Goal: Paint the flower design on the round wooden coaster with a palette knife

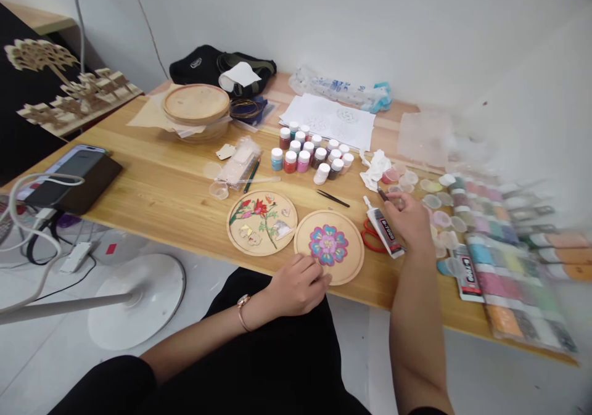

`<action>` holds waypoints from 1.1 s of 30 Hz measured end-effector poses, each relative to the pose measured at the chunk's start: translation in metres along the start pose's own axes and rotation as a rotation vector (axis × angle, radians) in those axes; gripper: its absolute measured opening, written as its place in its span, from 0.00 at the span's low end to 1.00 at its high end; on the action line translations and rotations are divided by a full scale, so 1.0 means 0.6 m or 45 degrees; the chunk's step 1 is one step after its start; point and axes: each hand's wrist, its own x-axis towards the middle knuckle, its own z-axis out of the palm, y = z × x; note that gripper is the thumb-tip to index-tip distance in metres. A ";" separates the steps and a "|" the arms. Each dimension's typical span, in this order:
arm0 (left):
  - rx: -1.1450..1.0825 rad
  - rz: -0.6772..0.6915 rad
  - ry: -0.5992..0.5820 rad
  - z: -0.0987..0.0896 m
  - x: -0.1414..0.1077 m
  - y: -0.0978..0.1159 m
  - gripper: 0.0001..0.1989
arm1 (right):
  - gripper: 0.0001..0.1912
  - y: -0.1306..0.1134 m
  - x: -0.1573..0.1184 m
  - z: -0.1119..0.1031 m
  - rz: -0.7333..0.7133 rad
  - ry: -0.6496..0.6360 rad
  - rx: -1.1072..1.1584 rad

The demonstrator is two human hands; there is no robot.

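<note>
My left hand (298, 284) rests at the lower left rim of a round wooden disc (349, 261) painted with a pink and blue flower. Its fingers are curled; whether anything sits between them is hidden. My right hand (409, 217) is closed on a thin dark stick (383, 195), beside a crumpled white tissue (375, 169). Just below that hand lies a B-7000 glue tube (385, 229), next to red-handled scissors (370, 237). Left of the flower disc is a second disc (235, 233) with red flowers and green stems. Black tweezers (333, 198) lie above the discs.
Small paint jars (303, 161) stand behind the discs, with printed sheets (361, 125) beyond. At right are small plastic cups (441, 219), bags of coloured material (509, 273) and another glue tube (468, 273). Stacked wooden discs (197, 102) and a phone (69, 171) are at left.
</note>
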 end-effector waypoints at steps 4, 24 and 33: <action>0.000 -0.002 -0.005 -0.001 0.002 0.000 0.05 | 0.21 -0.004 -0.003 0.001 0.015 0.072 0.067; 0.002 -0.007 -0.014 0.002 -0.003 0.000 0.05 | 0.16 -0.001 -0.003 0.002 0.010 0.092 0.085; 0.026 0.003 -0.041 0.002 -0.004 -0.001 0.05 | 0.20 0.001 -0.001 0.001 0.076 0.224 0.132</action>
